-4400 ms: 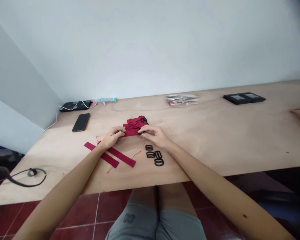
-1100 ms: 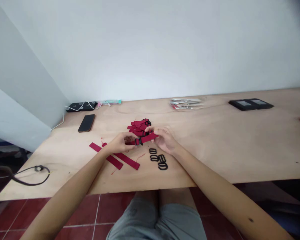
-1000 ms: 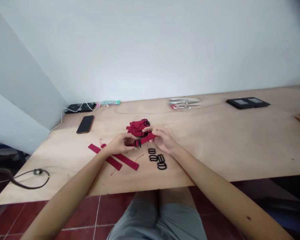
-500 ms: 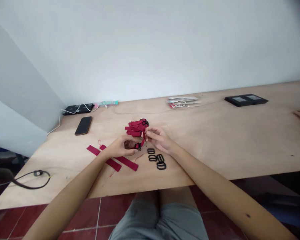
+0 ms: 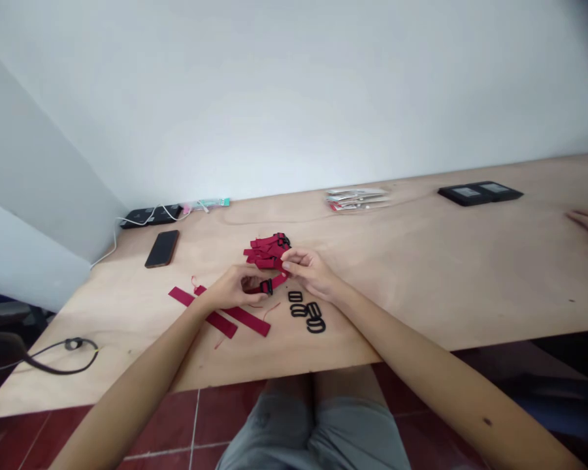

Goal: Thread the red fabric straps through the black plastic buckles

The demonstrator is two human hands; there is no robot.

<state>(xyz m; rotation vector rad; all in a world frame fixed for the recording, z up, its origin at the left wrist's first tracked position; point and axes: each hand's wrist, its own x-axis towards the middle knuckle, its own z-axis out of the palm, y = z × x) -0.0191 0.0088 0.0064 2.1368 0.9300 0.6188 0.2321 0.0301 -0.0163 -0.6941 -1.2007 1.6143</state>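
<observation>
Strap [image 5: 279,281] is just below centre frame, between both hands, buckle [image 5: 266,287] on it. Left hand [image 5: 231,287]: fingers curled round the strap's left part, buckle at the tips. Right hand [image 5: 310,271]: thumb and forefinger pinching the other end.

Risks, my read:
- Strap is bent and soft; a weak right pinch could let the end slip back through the buckle.
- Can't see if the webbing lies flat inside the buckle; a twist there could jam it.
- Pile [image 5: 262,250] sits right behind; could snag.
- Loose buckles [image 5: 308,312], lower centre, are near the right wrist; a low sweep scatters them.
- Frayed thread [image 5: 273,310] could catch.
</observation>
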